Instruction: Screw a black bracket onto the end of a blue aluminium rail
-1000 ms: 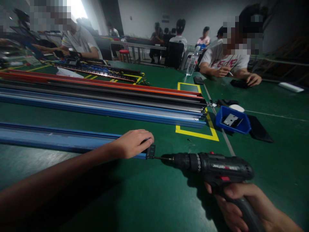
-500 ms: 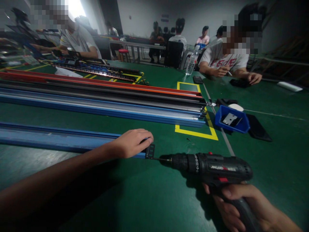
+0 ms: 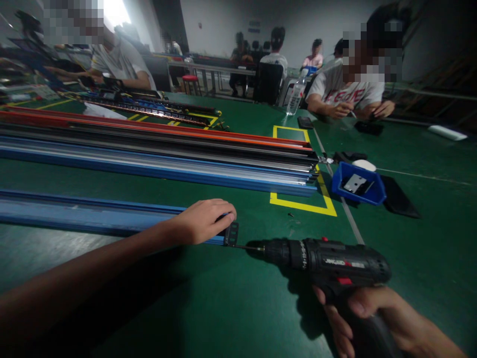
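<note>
My left hand (image 3: 208,221) is closed over the right end of a long blue metal profile (image 3: 112,214), its fingers curled round the edge beside a black slotted end bracket (image 3: 232,232). My right hand (image 3: 376,308) grips the handle of a black cordless drill (image 3: 335,261) lying level above the green table. The drill's long thin bit (image 3: 244,247) points left, and its tip meets the lower corner of the bracket. Whether a screw sits at that tip is too small to tell.
Beyond lies a bundle of blue, black and orange profiles (image 3: 186,161). A blue bin (image 3: 359,196) with a metal plate stands at right, near a small screw (image 3: 290,214). A bottle (image 3: 296,94) stands farther back. Co-workers sit across the table, one person's hands (image 3: 343,110) at right.
The drill has tilted slightly about its axis, and my right hand has shifted a little with it. My left hand stays put. The co-worker's hands at right have come closer together.
</note>
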`<state>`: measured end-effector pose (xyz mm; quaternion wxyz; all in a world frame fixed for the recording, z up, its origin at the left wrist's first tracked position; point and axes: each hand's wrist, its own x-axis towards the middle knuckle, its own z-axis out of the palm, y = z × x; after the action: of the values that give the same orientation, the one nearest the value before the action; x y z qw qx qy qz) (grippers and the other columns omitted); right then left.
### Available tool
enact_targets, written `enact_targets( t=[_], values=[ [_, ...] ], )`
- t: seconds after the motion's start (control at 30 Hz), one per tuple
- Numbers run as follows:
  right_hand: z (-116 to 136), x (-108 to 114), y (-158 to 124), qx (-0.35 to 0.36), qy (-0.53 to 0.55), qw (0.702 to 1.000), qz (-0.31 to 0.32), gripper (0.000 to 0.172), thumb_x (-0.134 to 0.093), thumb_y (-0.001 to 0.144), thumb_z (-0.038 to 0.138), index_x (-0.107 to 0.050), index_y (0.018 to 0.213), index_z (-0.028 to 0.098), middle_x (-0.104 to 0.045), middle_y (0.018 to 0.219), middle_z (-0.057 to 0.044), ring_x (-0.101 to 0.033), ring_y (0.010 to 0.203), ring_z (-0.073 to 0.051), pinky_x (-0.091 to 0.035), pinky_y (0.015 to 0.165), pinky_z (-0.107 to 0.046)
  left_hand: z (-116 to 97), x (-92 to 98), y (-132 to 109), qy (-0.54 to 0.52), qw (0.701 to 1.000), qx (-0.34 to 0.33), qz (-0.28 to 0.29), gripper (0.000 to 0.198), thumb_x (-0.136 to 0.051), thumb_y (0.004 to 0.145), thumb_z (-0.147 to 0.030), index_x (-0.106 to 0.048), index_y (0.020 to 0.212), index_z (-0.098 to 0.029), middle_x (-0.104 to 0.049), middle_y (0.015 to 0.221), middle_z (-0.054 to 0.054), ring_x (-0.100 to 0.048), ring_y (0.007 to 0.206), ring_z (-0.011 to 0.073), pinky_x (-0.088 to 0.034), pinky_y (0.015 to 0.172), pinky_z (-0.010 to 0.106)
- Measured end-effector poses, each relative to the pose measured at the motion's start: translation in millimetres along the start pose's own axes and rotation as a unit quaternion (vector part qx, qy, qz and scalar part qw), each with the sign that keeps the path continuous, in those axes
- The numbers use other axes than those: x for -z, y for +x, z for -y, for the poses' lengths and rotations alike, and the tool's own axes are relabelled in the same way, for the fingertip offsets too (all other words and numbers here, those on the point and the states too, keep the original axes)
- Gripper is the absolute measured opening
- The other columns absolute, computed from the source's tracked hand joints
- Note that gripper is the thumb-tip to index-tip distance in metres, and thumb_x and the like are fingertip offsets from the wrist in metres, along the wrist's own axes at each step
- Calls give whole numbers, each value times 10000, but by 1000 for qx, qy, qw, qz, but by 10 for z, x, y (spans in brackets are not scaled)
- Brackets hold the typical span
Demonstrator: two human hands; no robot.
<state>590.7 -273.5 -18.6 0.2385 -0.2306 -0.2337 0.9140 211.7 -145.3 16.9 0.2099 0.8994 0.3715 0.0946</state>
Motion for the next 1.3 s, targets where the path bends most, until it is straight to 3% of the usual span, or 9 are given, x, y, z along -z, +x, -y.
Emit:
enact_targets(
  t=[0.27,0.4,0.6,0.73,0.87,1.13,1.3],
  values=[
    [21,-6,-1,-22,-3,1000,-5,443,-660,766,256,-688,1176,92,-781,899,-129,-788,812,-252,-620,795,-396,-3,-7,3,1,1000,-3,1,373,-340,1079,-360,-665,1067,-177,-716,1071,72,-637,1019,217,-462,904,347],
    [32,18,-14,-50,22,998,-8,471,-656,760,247,-687,1209,107,-778,901,-126,-788,787,-244,-626,641,-298,-10,-5,2,1,1000,3,1,372,-344,1079,-359,-668,1065,-176,-713,1063,68,-636,1010,216,-460,901,345],
    [59,41,25,-40,41,998,-17,515,-618,757,252,-698,1222,47,-760,905,-175,-684,491,-133,-486,412,-149,-31,8,-11,0,1000,2,5,369,-347,1078,-346,-672,1065,-172,-710,1052,71,-636,1002,217,-459,895,344],
    [62,42,52,-40,69,997,-2,446,-584,762,224,-736,1143,48,-736,846,-139,-607,435,-90,-527,439,-174,-18,7,-18,-1,1000,0,7,363,-349,1082,-348,-669,1082,-177,-702,1060,68,-631,1010,212,-457,900,342],
    [42,54,38,-30,67,997,6,412,-596,774,212,-740,1133,68,-732,875,-131,-633,477,-92,-549,469,-178,16,-20,-12,-3,1000,-5,6,359,-349,1083,-355,-664,1078,-183,-698,1059,62,-629,1018,215,-456,913,354],
    [126,-30,25,-23,13,999,24,460,-655,844,194,-689,1283,62,-734,1157,-213,-777,792,-180,-626,652,-221,26,-28,4,7,1000,5,8,356,-341,1076,-346,-659,1055,-187,-696,1046,62,-632,1012,224,-459,903,368],
    [172,-9,8,-30,26,999,7,379,-628,844,176,-723,1190,53,-748,1019,-174,-686,547,-77,-606,602,-192,-2,-23,20,18,1000,9,11,347,-354,1068,-331,-665,1033,-183,-693,1023,63,-634,984,224,-458,870,361]
  ],
)
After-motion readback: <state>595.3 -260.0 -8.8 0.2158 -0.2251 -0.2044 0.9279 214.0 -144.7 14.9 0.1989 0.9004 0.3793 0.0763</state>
